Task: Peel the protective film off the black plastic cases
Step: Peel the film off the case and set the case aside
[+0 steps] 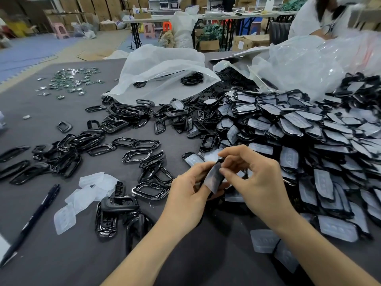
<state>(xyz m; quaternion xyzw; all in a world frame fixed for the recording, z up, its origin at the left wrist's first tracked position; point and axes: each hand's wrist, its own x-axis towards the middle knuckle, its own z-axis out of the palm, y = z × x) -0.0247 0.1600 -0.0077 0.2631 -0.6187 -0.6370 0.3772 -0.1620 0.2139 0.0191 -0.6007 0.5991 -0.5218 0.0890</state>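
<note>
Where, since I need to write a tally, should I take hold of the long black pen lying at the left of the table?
Take the long black pen at mid-barrel, from straight above, pinching across its narrow width. It lies flat and diagonal on the grey table cover, with bare cloth along both long sides there, so fingers should fit on either side.

A black pen (30, 225) lies left on the grey table (53, 265), small circuit boards (70, 82) scattered beyond

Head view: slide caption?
Left hand holds a black case, right hand pinches its film, beside a heap of filmed cases.
</note>
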